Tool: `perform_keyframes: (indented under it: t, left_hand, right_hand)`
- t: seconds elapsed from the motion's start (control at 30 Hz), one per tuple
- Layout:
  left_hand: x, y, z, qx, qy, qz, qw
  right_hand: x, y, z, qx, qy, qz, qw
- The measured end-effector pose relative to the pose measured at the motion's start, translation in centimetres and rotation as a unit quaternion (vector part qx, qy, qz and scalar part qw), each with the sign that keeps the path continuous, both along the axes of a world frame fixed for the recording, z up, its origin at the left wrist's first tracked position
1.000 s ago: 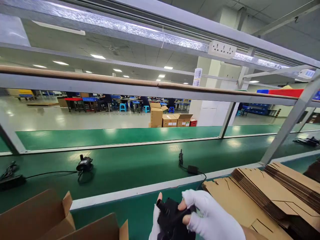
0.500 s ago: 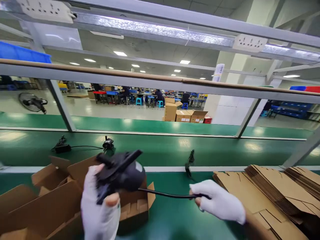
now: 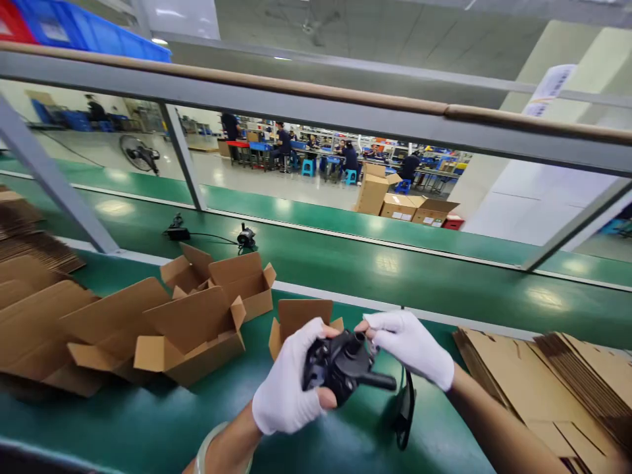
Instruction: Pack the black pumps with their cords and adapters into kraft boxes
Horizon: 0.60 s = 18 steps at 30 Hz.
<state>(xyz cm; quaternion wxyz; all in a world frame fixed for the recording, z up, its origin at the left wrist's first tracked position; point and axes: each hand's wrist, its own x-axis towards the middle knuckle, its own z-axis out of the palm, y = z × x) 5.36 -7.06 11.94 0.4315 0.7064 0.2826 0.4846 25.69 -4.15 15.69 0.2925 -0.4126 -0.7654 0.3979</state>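
My left hand (image 3: 291, 385), in a white glove with bare fingertips, is wrapped round a black pump-like device (image 3: 345, 368) with short pipe stubs. One stub points up, another toward the lower right. My right hand (image 3: 407, 342), gloved the same way, has thumb and forefinger pinched together at the device's upper right side. What they pinch is too small to make out. Below the right hand, a black cord with a dark, blurred piece (image 3: 405, 411) hangs or lies over the green surface. An open cardboard box (image 3: 305, 313) stands just behind the device.
Several open cardboard boxes (image 3: 192, 336) stand on the left. Flattened cardboard (image 3: 538, 375) is stacked on the right. On the green belt (image 3: 336, 240) behind lie another black device (image 3: 245, 236) and a black adapter (image 3: 178, 232). A metal rail (image 3: 316, 99) crosses ahead; people sit far beyond.
The view has swung left and down. My left hand has turned the device, so its stubs face up and right. My right hand has moved from the outstretched cord to the device's side.
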Motion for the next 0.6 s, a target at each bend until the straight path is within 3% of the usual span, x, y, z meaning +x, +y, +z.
perform_keyframes:
  t: [0.1, 0.2, 0.3, 0.4, 0.5, 0.6]
  left_hand:
    - [-0.7, 0.0, -1.0, -0.026, -0.066, 0.09, 0.993]
    - [-1.2, 0.1, -2.0, 0.025, -0.027, 0.15, 0.988]
    - [-2.7, 0.8, -3.6, 0.118, 0.035, 0.195, 0.973]
    - [-5.2, 2.2, -6.2, 0.166, 0.086, 0.292, 0.938]
    - [-7.0, 3.8, -9.6, 0.058, 0.104, 0.327, 0.937]
    - [-6.9, 4.9, -12.7, -0.059, 0.086, 0.267, 0.958]
  right_hand:
    - [-1.1, -1.1, -1.5, -0.084, 0.062, 0.027, 0.994]
    - [-2.2, -1.7, -1.0, -0.121, 0.06, 0.016, 0.991]
    - [-3.6, -1.3, 0.2, -0.093, -0.01, -0.027, 0.995]
    - [-5.2, 0.0, 0.6, -0.016, -0.083, -0.044, 0.995]
    - [-7.0, 1.5, -0.2, 0.039, -0.185, -0.056, 0.98]
    - [-8.9, 2.8, -1.7, 0.102, -0.333, -0.033, 0.937]
